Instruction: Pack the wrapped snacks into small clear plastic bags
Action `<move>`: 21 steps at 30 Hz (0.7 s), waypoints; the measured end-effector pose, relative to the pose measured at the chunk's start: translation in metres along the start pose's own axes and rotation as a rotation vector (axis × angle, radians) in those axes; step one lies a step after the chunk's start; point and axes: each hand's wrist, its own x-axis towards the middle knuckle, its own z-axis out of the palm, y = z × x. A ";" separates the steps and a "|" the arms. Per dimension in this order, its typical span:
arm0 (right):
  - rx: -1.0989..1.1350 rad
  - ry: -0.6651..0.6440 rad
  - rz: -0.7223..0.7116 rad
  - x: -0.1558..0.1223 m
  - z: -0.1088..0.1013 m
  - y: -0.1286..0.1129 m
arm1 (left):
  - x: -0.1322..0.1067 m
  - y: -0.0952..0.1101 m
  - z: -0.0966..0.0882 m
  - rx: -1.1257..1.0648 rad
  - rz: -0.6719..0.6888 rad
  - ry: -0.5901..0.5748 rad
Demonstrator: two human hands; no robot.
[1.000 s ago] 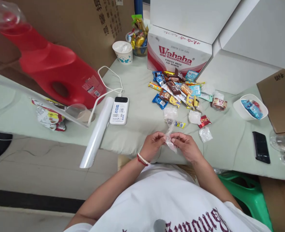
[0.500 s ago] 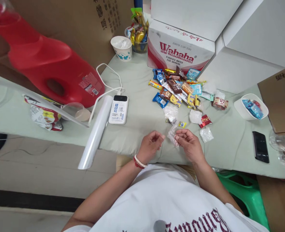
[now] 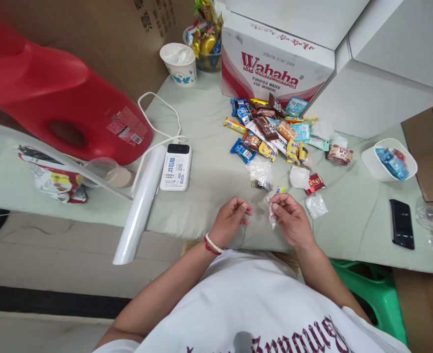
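Observation:
My right hand [image 3: 292, 221] pinches a crumpled piece of clear plastic film [image 3: 267, 205] between thumb and fingers, just above the table's front part. Its thin end hangs below the fingertips. To the left of the film, my left hand [image 3: 233, 219] is loosely curled with its fingers a little apart; nothing can be made out in it. Beyond both hands lie a clear plastic-wrapped bundle [image 3: 260, 170], a small yellow packet [image 3: 280, 189] partly behind the film, and a red wrapped snack [image 3: 315, 184]. More clear plastic [image 3: 316, 205] rests right of my right hand.
Wrapped snacks [image 3: 266, 128] are heaped before a Wahaha carton [image 3: 275, 63]. Left stand a power bank [image 3: 176, 169], a roll of film [image 3: 140, 206], a red jug [image 3: 65, 108] and a paper cup [image 3: 179, 68]. At right are a white tub [image 3: 376, 164] and a phone [image 3: 402, 224].
The film in my right hand has drawn slightly right and looks more bunched up. My left hand's fingers have loosened a little. The camera view has shifted slightly.

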 end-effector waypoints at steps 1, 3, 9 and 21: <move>0.039 -0.001 0.001 0.000 -0.001 -0.001 | 0.000 0.002 0.002 -0.036 -0.050 -0.032; 0.111 -0.010 0.015 -0.001 -0.004 -0.001 | 0.000 0.006 0.009 -0.122 -0.188 -0.138; 0.078 0.027 0.086 -0.013 -0.014 0.012 | 0.009 0.004 0.016 -0.094 -0.164 -0.143; -0.574 0.165 -0.049 0.021 -0.044 -0.004 | -0.003 -0.006 -0.002 0.426 -0.002 -0.020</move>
